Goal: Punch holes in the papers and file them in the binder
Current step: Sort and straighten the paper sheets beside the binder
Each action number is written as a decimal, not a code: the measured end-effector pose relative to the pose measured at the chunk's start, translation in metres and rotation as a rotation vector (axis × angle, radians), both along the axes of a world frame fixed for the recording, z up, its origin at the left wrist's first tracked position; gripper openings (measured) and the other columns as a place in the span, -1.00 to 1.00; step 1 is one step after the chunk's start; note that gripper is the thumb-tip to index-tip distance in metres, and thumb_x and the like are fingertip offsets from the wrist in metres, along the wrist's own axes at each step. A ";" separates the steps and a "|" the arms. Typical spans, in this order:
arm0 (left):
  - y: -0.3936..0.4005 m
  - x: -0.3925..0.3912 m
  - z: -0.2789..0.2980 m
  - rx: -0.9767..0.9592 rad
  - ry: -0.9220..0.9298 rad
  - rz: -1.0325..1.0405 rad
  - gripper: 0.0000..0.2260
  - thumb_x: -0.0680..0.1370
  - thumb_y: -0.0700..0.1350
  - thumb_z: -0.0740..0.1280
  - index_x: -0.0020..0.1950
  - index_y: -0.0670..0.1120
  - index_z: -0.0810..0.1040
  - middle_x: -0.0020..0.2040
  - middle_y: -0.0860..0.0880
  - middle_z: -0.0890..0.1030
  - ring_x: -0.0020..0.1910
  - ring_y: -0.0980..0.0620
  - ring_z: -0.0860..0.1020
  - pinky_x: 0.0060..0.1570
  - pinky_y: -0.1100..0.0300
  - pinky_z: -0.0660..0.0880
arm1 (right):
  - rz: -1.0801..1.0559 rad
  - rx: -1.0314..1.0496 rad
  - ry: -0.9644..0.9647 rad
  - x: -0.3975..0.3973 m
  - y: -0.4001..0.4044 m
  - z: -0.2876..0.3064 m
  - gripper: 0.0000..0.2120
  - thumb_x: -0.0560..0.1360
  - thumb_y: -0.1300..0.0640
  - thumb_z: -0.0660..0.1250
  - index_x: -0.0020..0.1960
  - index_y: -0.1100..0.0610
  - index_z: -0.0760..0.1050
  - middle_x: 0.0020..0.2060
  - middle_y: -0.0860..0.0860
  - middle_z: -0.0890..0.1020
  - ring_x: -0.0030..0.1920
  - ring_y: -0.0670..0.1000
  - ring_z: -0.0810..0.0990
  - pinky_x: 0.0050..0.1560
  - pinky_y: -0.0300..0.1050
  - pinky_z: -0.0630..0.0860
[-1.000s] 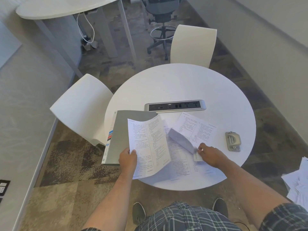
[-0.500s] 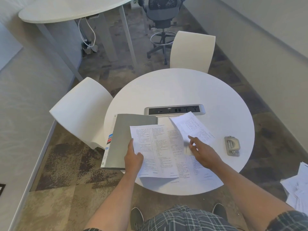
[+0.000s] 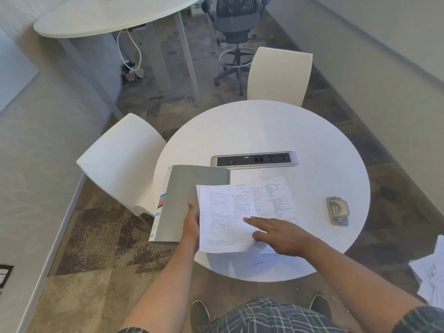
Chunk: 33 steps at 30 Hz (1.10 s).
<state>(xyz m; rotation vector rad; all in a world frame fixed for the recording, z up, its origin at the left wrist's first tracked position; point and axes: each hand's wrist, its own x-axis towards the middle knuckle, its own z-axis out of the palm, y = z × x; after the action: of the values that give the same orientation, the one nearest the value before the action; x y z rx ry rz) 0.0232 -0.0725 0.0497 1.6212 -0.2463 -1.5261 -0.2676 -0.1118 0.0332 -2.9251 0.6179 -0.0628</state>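
Note:
Printed papers (image 3: 240, 207) lie overlapped on the round white table (image 3: 276, 131), near its front edge. My left hand (image 3: 191, 224) holds the left edge of the top sheet, beside the closed grey binder (image 3: 185, 200) that overhangs the table's left rim. My right hand (image 3: 278, 233) rests flat on the sheets with fingers stretched out to the left. The grey hole punch (image 3: 337, 211) sits alone at the right of the table, well away from both hands.
A power and data strip (image 3: 254, 160) is set into the table's middle. Two white chairs (image 3: 120, 159) (image 3: 278, 75) stand at the left and far sides. Loose papers (image 3: 430, 275) lie on the floor at the right. A second table (image 3: 108, 18) stands behind.
The sheet my right hand had lifted and curled now lies flat on the others. My right hand went from pinching it to pressing flat on the stack. My left hand still holds the top sheet.

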 end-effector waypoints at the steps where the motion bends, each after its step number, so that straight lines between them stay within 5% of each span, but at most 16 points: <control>1: 0.001 0.001 0.002 0.023 -0.128 -0.066 -0.44 0.57 0.33 0.28 -0.11 -0.16 0.71 -0.03 -0.17 0.73 -0.09 -0.19 0.69 -0.02 -0.07 0.59 | 0.005 -0.004 -0.006 -0.002 0.001 -0.001 -0.61 0.42 0.36 0.46 0.13 0.02 0.47 0.57 0.07 0.34 0.42 0.15 0.51 0.05 -0.04 0.66; 4: 0.006 0.002 -0.001 0.002 -0.377 -0.105 -0.92 0.60 -0.14 0.42 -0.01 -0.14 0.66 0.02 -0.13 0.72 -0.18 -0.04 0.67 -0.24 0.17 0.56 | -0.030 0.010 0.011 -0.009 0.001 -0.008 -0.63 0.47 0.29 0.47 0.14 0.00 0.42 0.57 0.07 0.34 0.37 0.15 0.55 0.09 -0.04 0.63; 7: 0.012 0.001 -0.004 -0.022 -0.375 -0.080 -0.91 0.61 -0.27 0.38 0.06 -0.15 0.65 0.00 -0.11 0.71 -0.16 -0.03 0.67 -0.26 0.18 0.55 | -0.125 0.032 0.011 -0.018 0.003 -0.015 -0.88 0.67 0.01 0.26 0.19 -0.04 0.41 0.57 0.01 0.33 0.26 0.11 0.60 0.14 -0.01 0.60; 11: 0.015 0.001 -0.011 -0.020 -0.466 -0.083 -0.90 0.60 -0.27 0.37 0.03 -0.12 0.65 0.04 -0.11 0.71 -0.08 -0.07 0.67 -0.11 0.14 0.58 | -0.347 -0.049 0.006 -0.026 0.008 -0.023 -0.73 0.51 -0.05 0.51 0.16 -0.01 0.61 0.32 0.03 0.61 0.10 0.05 0.71 -0.10 0.00 0.65; 15: 0.020 -0.001 -0.017 -0.022 -0.573 -0.078 -0.90 0.60 -0.26 0.36 0.00 -0.07 0.61 0.05 -0.11 0.70 -0.05 -0.07 0.65 -0.02 0.06 0.58 | -0.956 0.279 0.105 -0.028 0.008 -0.027 -0.54 0.63 -0.21 0.21 0.41 0.04 0.39 0.33 0.01 0.55 0.21 0.08 0.61 0.15 0.03 0.53; 18: 0.022 -0.004 -0.018 -0.013 -0.665 -0.064 -0.88 0.59 -0.24 0.36 0.10 -0.07 0.55 0.10 -0.06 0.64 0.04 -0.07 0.59 -0.01 0.09 0.50 | -1.230 0.445 0.055 -0.032 0.007 -0.029 -0.45 0.56 -0.26 0.30 0.34 0.11 0.35 0.21 0.08 0.53 0.18 0.14 0.58 0.06 0.02 0.53; 25: 0.024 -0.010 -0.018 0.014 -0.696 -0.052 -0.46 0.59 -0.16 0.37 0.52 0.02 0.25 0.30 -0.08 0.53 0.21 -0.14 0.55 0.17 -0.02 0.53 | -1.321 0.496 0.158 -0.029 0.012 -0.038 -0.31 0.43 -0.21 0.49 0.31 0.18 0.29 0.20 0.14 0.45 0.17 0.19 0.53 -0.01 0.00 0.53; 33: 0.021 -0.011 -0.021 0.004 -0.705 -0.055 -0.51 0.59 -0.15 0.37 0.50 -0.02 0.33 0.36 -0.08 0.53 0.12 -0.05 0.52 0.09 0.06 0.50 | -1.374 0.506 0.086 -0.026 0.015 -0.038 -0.49 0.48 -0.04 0.49 0.21 0.19 0.32 0.09 0.16 0.50 0.06 0.21 0.59 -0.10 -0.02 0.53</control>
<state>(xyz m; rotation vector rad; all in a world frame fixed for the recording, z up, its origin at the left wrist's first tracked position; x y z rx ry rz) 0.0122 -0.0519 0.0288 2.1195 -0.6704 -0.9348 -0.2937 -0.0972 -0.0047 -1.5684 2.0922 0.0620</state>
